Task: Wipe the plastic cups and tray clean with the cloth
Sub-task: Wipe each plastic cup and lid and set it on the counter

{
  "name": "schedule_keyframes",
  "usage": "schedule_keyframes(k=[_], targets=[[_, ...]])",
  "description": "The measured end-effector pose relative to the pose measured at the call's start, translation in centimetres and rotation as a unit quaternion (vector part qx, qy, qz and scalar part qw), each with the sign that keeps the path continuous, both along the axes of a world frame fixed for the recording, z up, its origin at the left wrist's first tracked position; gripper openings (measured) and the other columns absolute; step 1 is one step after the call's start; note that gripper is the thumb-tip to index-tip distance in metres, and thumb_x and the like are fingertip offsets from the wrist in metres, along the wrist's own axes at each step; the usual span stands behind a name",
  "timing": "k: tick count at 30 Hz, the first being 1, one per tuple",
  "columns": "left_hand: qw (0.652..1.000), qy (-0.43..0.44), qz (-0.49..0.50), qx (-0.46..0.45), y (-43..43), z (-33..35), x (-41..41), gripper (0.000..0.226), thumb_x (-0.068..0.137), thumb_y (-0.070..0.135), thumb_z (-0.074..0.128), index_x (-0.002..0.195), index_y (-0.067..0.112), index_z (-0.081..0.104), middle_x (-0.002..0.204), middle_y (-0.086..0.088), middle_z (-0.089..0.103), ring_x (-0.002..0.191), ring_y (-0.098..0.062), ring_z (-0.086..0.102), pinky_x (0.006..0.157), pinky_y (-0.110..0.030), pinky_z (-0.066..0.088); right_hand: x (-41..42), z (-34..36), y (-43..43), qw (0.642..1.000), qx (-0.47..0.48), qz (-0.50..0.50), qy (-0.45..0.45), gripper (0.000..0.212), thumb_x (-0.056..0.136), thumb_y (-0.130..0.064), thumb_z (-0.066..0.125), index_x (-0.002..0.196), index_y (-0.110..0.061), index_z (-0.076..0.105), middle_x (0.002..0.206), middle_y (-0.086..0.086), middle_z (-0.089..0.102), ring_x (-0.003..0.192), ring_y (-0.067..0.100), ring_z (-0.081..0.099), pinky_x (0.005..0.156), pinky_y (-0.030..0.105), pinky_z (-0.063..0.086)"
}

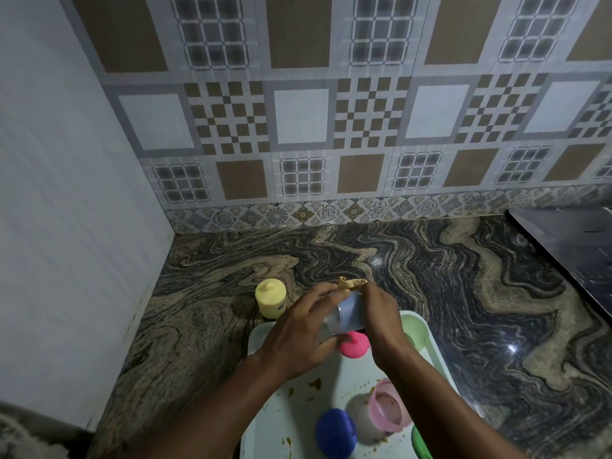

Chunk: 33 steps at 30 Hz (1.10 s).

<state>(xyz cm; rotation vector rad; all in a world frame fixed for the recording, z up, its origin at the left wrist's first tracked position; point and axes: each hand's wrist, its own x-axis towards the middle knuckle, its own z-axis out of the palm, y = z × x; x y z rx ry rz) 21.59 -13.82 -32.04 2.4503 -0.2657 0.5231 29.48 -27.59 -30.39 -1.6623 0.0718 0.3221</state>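
Grey cup (347,314) held in the air above the far end of the tray (258,339), lying tilted: long axis runs from near-left to far-right, the far end raised a little. The near-left end looks like the open mouth, not certain. Left hand (298,336) grips it, fingers curled round the body. Right hand (381,313) pinches the tan cloth (352,283) against the cup's far end. Step in hand, by my reading: wiping this one cup. Next move calls for turning the cup in the left hand so the cloth reaches the rest of the wall and the inside. On the tray, amid food specks: a hot-pink cup (354,346) upside down, a pale pink cup (387,409) on its side, a blue cup (334,432). A yellow cup (270,298) stands inverted on the worktop (463,293), beside the tray.
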Motion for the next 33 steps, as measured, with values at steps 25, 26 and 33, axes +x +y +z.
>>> schedule_keyframes(k=[25,26,33], targets=[[1.0,0.03,-0.007,-0.003,-0.3,0.2,0.4,0.066,0.083,0.03,0.07,0.143,0.022,0.042,0.141,0.002,0.048,0.128,-0.016,0.051,0.104,-0.036,0.046,0.4,-0.6,0.1,1.0,-0.008,-0.022,0.005,0.033,0.075,-0.032,0.043,0.076,-0.004,0.061,0.079,0.019,0.064,0.075,0.037,0.057,0.066,0.047,0.047],[0.999,0.01,-0.029,0.033,0.0,0.0,0.2,0.068,0.083,0.026,0.068,0.145,0.02,0.04,0.145,0.001,0.043,0.132,-0.018,0.047,0.106,-0.036,0.044,0.5,-0.8,0.2,1.0,-0.012,-0.02,0.009,0.034,0.076,-0.031,0.044,0.082,-0.003,0.063,0.085,0.02,0.067,0.082,0.043,0.061,0.07,0.053,0.051],[0.996,0.052,0.029,-0.068,-0.2,0.0,0.0,0.068,0.079,0.038,0.071,0.14,0.024,0.045,0.13,0.006,0.053,0.116,-0.011,0.056,0.095,-0.037,0.051,-0.5,0.1,0.2,1.0,-0.001,-0.02,0.02,0.026,0.084,-0.031,0.042,0.071,-0.015,0.058,0.076,0.014,0.06,0.072,0.028,0.054,0.066,0.037,0.041]])
